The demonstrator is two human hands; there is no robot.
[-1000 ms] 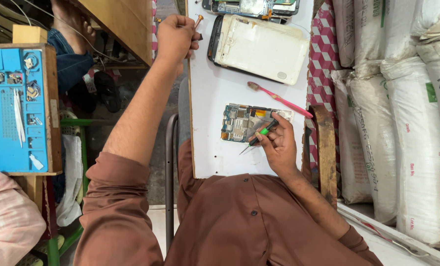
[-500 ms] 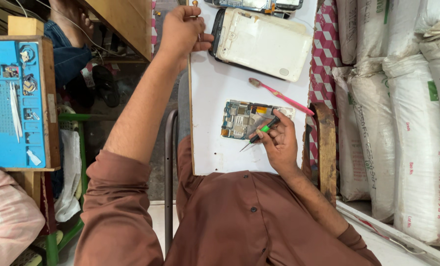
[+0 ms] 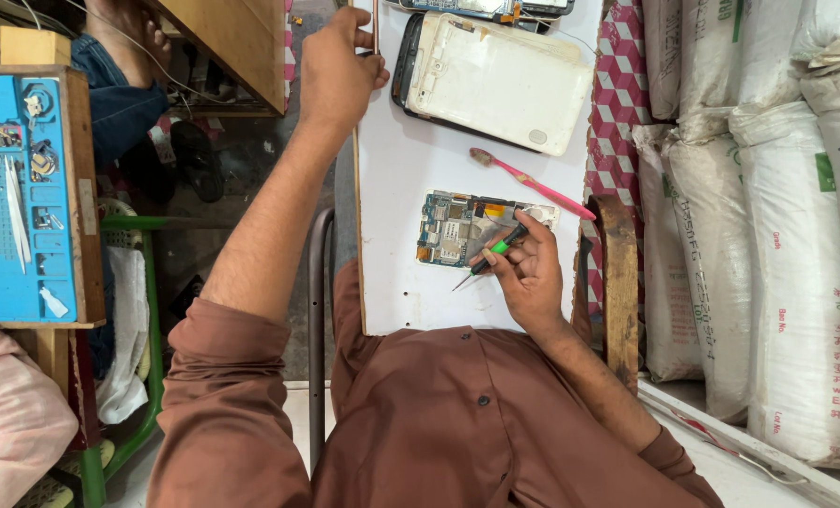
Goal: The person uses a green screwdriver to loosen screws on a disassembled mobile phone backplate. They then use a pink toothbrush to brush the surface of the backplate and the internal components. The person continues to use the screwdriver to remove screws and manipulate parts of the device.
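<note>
My right hand (image 3: 531, 275) holds a green-handled screwdriver (image 3: 497, 250) and rests on a bare phone circuit board (image 3: 450, 229). The board lies on a white work board (image 3: 401, 160) across my lap, and the screwdriver's tip points down-left, just off the circuit board's near edge. My left hand (image 3: 338, 73) is stretched out to the work board's far left edge, pinching a thin reddish stick (image 3: 375, 23). A pink toothbrush (image 3: 531, 184) lies just beyond the circuit board.
A white tablet back cover (image 3: 495, 80) lies at the far end of the work board, with more phone parts (image 3: 481, 7) behind it. At left stands a blue tool mat (image 3: 15, 188); white sacks (image 3: 768, 235) are stacked at right. Another person's foot (image 3: 123, 33) shows at top left.
My left hand has reached farther out along the work board's left edge with the thin stick. My right hand has stayed on the circuit board with the screwdriver.
</note>
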